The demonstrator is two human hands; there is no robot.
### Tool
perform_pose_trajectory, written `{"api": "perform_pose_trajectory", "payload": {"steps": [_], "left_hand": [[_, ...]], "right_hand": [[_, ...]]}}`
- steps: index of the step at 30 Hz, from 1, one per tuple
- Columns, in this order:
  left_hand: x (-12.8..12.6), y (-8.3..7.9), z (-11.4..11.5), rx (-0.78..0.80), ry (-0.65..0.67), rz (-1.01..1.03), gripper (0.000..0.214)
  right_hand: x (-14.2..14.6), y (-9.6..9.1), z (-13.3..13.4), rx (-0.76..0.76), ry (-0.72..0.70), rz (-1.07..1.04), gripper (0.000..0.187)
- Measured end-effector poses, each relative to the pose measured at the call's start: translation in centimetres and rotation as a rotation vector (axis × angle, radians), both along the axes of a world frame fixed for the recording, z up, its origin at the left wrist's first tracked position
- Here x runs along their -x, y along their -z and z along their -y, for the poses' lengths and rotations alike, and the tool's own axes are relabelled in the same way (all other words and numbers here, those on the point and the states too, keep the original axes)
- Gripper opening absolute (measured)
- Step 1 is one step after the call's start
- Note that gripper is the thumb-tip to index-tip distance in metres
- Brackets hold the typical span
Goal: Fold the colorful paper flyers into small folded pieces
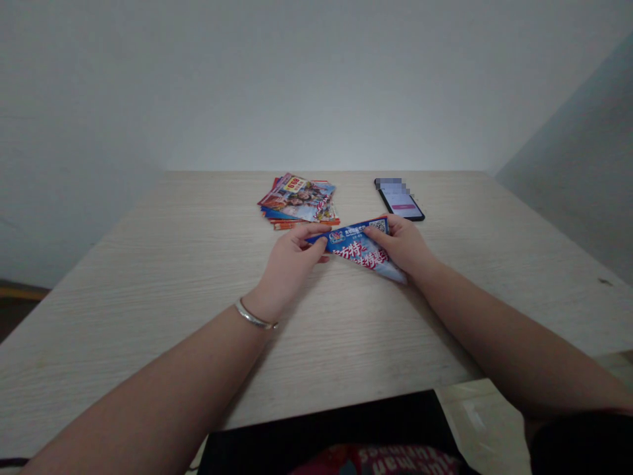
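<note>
While my left hand [291, 260] and right hand [398, 245] both grip a blue printed leaflet [357, 247] by its ends, it slants low over the wood-grain tabletop [198, 277]; can't tell if it touches. Fanned leaflet pile [297, 201] lies just beyond my left hand, lit smartphone [399, 199] beyond my right. Metal bangle [254, 315] on left wrist.

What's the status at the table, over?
Left hand, right hand pinching blue leaflet. Flyer stack, phone beyond, not in the way.
</note>
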State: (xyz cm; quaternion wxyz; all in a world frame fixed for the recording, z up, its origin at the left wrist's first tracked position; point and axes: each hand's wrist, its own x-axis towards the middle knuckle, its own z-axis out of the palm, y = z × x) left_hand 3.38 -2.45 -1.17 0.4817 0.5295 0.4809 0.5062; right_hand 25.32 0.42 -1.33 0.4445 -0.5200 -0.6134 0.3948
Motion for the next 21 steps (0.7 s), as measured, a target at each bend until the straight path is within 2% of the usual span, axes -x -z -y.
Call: {"api": "perform_pose_trajectory", "payload": {"steps": [6,12,21], "left_hand": [[-0.05,-0.05,-0.15,0.019,0.012,-0.051,0.021],[-0.14,-0.29,-0.03,0.040,0.005,-0.065,0.021],[-0.41,-0.68,0.18,0.051,0.011,-0.080,0.018]], "right_hand": [[0.14,0.02,0.26,-0.016,-0.067,0.031,0.025],[-0.05,0.56,0.05,-0.045,-0.068,0.077,0.031],[-0.07,0.19,0.16,-0.097,-0.076,0.107,0.034]]}}
